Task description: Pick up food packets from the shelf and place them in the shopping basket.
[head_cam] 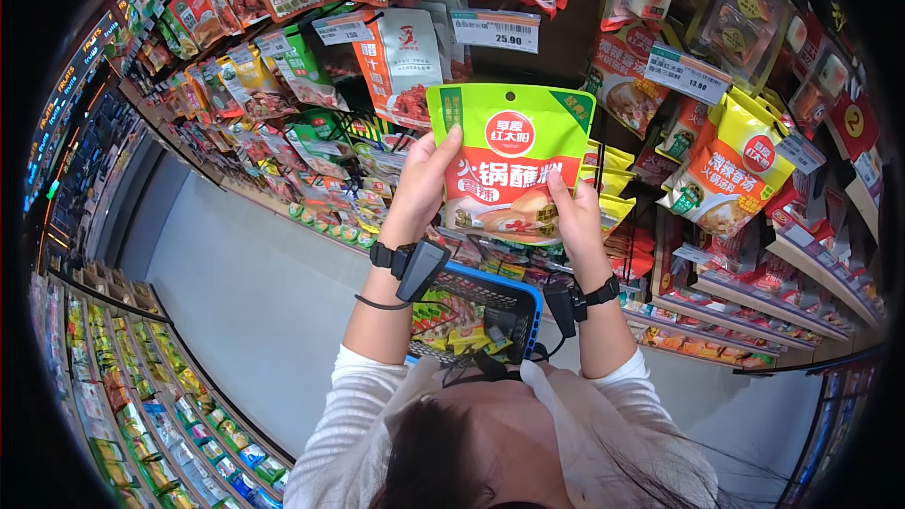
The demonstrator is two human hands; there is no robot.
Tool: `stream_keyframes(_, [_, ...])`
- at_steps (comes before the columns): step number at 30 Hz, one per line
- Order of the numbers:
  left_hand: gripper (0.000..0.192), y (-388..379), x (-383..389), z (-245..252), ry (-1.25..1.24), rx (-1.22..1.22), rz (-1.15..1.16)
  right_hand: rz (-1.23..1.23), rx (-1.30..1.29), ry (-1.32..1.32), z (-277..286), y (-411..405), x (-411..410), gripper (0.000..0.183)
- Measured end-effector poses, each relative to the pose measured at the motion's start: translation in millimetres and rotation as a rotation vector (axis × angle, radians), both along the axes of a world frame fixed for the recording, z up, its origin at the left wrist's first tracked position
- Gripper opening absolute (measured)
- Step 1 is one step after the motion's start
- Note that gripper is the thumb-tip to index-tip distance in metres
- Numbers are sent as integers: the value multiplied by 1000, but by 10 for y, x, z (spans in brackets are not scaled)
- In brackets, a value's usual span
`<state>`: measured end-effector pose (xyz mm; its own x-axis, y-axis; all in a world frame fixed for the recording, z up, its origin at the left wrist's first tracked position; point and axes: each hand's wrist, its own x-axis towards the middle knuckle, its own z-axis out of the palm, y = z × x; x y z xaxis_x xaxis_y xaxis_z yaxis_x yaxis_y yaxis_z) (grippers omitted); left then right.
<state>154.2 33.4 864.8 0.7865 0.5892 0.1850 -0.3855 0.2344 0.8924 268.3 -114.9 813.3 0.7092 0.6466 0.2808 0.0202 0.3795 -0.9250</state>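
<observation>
Both my hands hold up a green and red plastic pouch of hot pot dipping sauce (510, 155), its printed front facing me. My left hand (428, 166) grips the pouch's left side, thumb on the front. At the lower right side my right hand (576, 208) pinches it, thumb also on the front. The fingers behind the pouch are hidden. Each wrist wears a black strapped device. Below the pouch, between my forearms, is a dark shopping basket with a blue rim (532, 311), with several packets in it.
Store racks with hanging seasoning pouches (403, 63) and price tags (496, 30) stand in front. A yellow and orange pouch (735, 162) hangs to the right. Tiered shelves of packets (141, 431) curve along the lower left, beyond the grey floor (247, 283).
</observation>
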Motion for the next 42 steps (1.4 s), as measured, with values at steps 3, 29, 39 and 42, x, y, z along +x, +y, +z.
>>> stream_keyframes(3, [24, 79, 84, 115, 4, 41, 57, 13, -47, -37, -24, 50, 23, 27])
stream_keyframes(29, [22, 231, 646, 194, -160, 18, 37, 36, 160, -10, 723, 400, 634, 19])
stream_keyframes(39, [19, 131, 762, 10, -97, -63, 50, 25, 135, 59, 563, 265, 688, 18])
stream_keyframes(42, [21, 69, 836, 29, -101, -68, 20, 20, 135, 91, 588, 184, 725, 18])
